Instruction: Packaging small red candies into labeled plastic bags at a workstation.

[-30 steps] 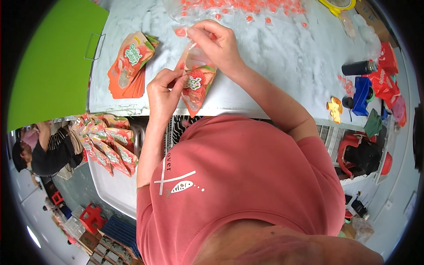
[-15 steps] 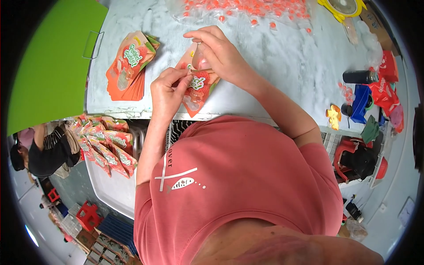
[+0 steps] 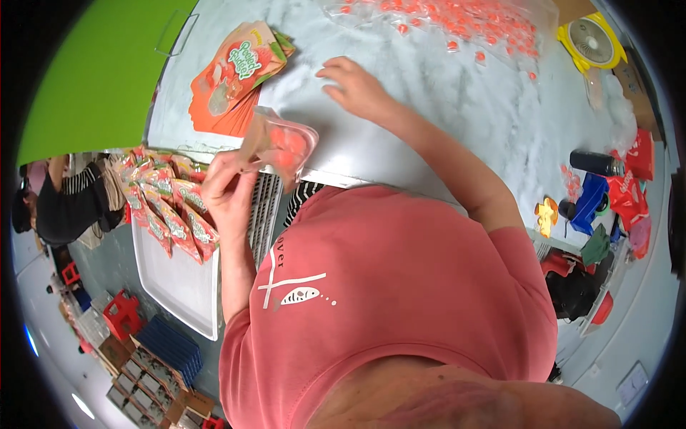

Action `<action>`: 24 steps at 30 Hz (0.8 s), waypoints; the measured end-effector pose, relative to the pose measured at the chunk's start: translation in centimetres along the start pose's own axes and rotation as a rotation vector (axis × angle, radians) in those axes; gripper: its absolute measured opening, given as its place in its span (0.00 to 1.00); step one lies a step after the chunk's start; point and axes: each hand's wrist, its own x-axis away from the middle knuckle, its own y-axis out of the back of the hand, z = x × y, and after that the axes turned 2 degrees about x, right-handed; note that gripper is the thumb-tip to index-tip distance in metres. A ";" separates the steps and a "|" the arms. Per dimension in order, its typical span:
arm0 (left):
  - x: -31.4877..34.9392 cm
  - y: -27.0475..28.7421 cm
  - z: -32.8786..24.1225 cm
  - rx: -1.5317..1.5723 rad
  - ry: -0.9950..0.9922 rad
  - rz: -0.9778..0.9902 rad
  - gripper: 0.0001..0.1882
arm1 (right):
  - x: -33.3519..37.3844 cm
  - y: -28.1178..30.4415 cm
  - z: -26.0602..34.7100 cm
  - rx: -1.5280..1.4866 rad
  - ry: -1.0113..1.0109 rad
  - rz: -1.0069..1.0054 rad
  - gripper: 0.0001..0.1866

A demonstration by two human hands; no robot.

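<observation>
Pinched by an edge between the thumb and fingers of my left hand (image 3: 230,189) is a candy pouch (image 3: 287,146), held in the air just past the table's front edge. Its clear side faces up, and round red pieces show through it. My right hand (image 3: 355,89) hovers over the table with fingers apart and nothing in them. Left of it lies a fanned stack of flat red-orange pouches (image 3: 227,80). Below the table edge, several plump pouches (image 3: 175,207) are heaped on a white tray (image 3: 171,306), close to my left hand.
Wrapped red candies (image 3: 457,28) spread over clear plastic at the table's far side. A yellow fan (image 3: 592,43) stands far right. A black bottle (image 3: 595,162), a blue tape dispenser (image 3: 589,204) and red bags line the right edge. Another person (image 3: 75,204) is at far left.
My left hand has carried the pouch left and down off the table, turning its clear side up. My right hand has let go of it and stays above the table. The view has shifted slightly.
</observation>
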 end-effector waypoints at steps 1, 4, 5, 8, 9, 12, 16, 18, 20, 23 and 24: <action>0.4 0.7 0.2 -0.023 -0.016 -0.052 0.09 | -1.0 -1.4 0.2 -0.006 0.008 0.010 0.18; 1.2 3.0 -0.4 -0.024 0.033 -0.195 0.06 | -3.6 -5.0 0.6 0.472 0.175 0.066 0.30; 1.8 3.6 -0.3 -0.019 0.038 -0.213 0.06 | -4.6 -5.8 0.6 0.462 0.182 0.081 0.30; 3.2 4.4 -0.2 -0.030 0.074 -0.244 0.05 | -6.9 -7.1 -0.2 0.556 0.217 0.030 0.27; 3.6 4.5 -0.1 -0.066 0.084 -0.248 0.05 | -7.0 -7.1 -0.7 0.558 0.218 0.038 0.27; 4.5 4.9 0.7 -0.073 0.061 -0.260 0.07 | -6.2 -5.9 -0.3 0.452 0.221 0.129 0.20; 4.5 5.0 1.3 -0.140 -0.020 -0.198 0.07 | -0.9 -3.0 -1.1 0.475 0.412 0.018 0.20; 4.0 4.5 1.0 -0.168 -0.002 -0.171 0.08 | 1.6 -1.8 -0.6 0.375 0.198 0.008 0.16; 3.9 3.6 1.1 -0.178 0.011 -0.133 0.08 | 2.3 0.2 3.4 0.013 -0.073 -0.027 0.14; 3.9 2.5 1.4 -0.210 0.022 -0.090 0.09 | 2.6 4.4 10.4 -0.482 -0.200 -0.069 0.10; 3.7 1.8 1.1 -0.191 -0.021 -0.080 0.09 | 2.7 5.3 12.4 -0.616 -0.051 -0.074 0.08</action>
